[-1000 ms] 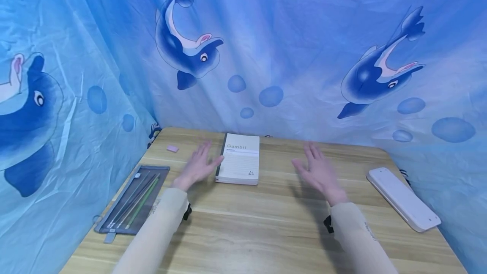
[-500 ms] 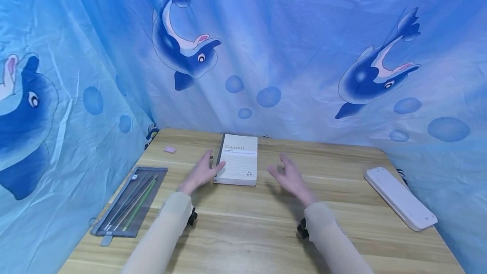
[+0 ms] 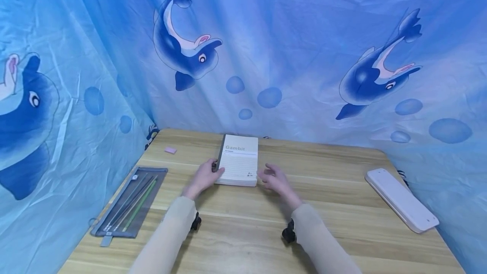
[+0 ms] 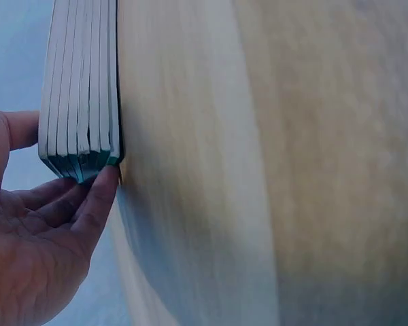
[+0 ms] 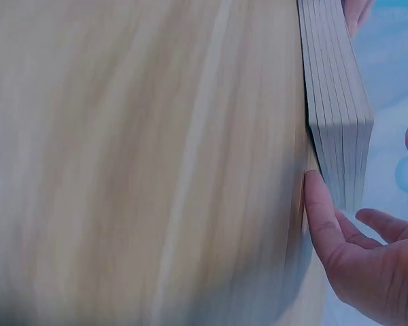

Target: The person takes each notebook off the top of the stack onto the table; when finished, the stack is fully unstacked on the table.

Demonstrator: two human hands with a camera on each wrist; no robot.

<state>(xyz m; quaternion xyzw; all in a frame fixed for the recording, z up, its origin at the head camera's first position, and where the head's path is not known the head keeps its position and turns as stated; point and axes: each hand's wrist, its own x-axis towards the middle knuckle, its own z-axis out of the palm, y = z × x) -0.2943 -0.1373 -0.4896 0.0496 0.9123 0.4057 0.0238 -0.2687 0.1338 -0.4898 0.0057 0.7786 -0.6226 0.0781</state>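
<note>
wooden table | pencil case left, white case right | left hand, right hand relaxed, touching notebook

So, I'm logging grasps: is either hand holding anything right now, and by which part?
The left hand touches the thick white "Gambit" notebook at its near left corner; the right hand is at its near right corner. No full grip yet.
</note>
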